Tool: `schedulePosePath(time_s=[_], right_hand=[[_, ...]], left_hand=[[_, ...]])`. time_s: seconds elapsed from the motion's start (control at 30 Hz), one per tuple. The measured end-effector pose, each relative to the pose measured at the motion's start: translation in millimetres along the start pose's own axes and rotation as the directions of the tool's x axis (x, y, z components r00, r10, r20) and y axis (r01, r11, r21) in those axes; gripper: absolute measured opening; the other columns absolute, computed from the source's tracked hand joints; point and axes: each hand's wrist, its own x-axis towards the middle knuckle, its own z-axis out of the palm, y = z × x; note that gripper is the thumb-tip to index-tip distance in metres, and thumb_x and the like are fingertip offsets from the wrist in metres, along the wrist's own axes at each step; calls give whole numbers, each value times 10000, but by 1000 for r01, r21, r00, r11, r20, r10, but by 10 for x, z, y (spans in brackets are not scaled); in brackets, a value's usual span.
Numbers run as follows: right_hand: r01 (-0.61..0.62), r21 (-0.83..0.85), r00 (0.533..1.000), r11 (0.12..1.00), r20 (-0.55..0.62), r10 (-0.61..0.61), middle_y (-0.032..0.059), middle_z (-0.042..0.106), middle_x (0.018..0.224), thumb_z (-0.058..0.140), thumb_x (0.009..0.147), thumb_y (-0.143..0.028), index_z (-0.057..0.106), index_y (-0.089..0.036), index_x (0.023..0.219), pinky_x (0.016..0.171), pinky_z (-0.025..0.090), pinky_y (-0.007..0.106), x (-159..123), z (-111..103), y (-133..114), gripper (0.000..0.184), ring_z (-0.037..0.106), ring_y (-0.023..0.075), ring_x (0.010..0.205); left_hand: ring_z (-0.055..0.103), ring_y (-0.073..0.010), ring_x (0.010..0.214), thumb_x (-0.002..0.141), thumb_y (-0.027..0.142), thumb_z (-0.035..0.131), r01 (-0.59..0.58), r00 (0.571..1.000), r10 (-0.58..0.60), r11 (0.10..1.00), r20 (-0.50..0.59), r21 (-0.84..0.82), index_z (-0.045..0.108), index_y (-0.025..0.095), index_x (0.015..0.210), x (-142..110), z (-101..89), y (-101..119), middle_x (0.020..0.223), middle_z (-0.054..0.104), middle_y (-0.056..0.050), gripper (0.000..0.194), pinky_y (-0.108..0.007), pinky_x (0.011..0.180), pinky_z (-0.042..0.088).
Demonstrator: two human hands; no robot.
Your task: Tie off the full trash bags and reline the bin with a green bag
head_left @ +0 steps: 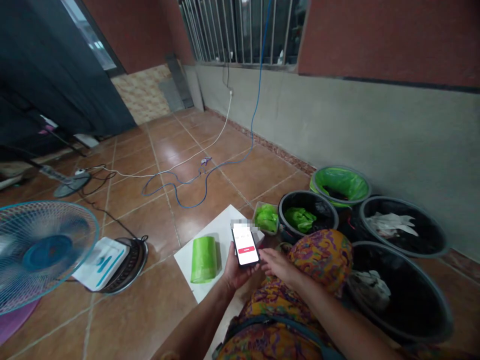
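Brown tiled floor (157, 280): I see it running from the near edge to the far wall.
Large dark tubs (408, 305): grouped at right, some with pale or green plastic inside.
Blue fan (48, 252): near left, upright.
White board (224, 225): on the floor, left of my patterned clothing.
Green roll (203, 260): resting on the board, left of the phone.
Small container (267, 218): holds green plastic, just beside the board's right side.
Left hand (236, 273): I have its fingers closed around the phone's lower part, supporting it.
Right hand (276, 264): just right of the phone, fingers extended and slightly apart; I cannot tell whether they touch its edge.
Phone (246, 245): in my left hand, tilted, lit screen up, a red bar showing.
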Motion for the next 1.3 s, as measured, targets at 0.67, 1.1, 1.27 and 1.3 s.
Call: schedulePosePath(time_s=[0.67, 1.1, 1.27, 1.3], right_hand=[[72, -70, 993, 995, -86, -78, 114, 726, 956, 526, 725, -707, 687, -159, 844, 776, 492, 381, 266, 114, 197, 583, 655, 278, 926], [-94, 109, 985, 990, -135, 109, 90, 709, 1084, 602, 737, -629, 626, -181, 1109, 787, 505, 346, 251, 224, 187, 583, 672, 249, 986], [-103, 124, 985, 987, -128, 119, 62, 721, 969, 653, 701, -640, 651, -199, 1071, 737, 497, 320, 298, 227, 237, 575, 667, 208, 855], [-104, 130, 986, 986, -119, 120, 60, 719, 962, 659, 695, -640, 649, -200, 1076, 728, 493, 312, 308, 225, 252, 582, 663, 203, 846]], left_hand=[[675, -220, 792, 890, 661, 447, 17, 994, -33, 988, -106, -151, 661, 116, 1014, 176, -188, -9, 891, 725, -112, 598, -334, 676, 551], [693, -262, 912, 903, 659, 429, -128, 968, 80, 972, -239, -195, 580, 89, 1228, -25, -180, -67, 985, 723, -153, 673, -390, 798, 571], [694, -249, 833, 871, 701, 444, -62, 965, 29, 991, -259, -120, 594, 35, 1218, -205, -154, -80, 955, 716, -176, 765, -354, 783, 558], [694, -245, 828, 872, 698, 445, -54, 964, 25, 993, -266, -105, 598, 39, 1216, -231, -149, -89, 951, 716, -173, 760, -345, 777, 554]])
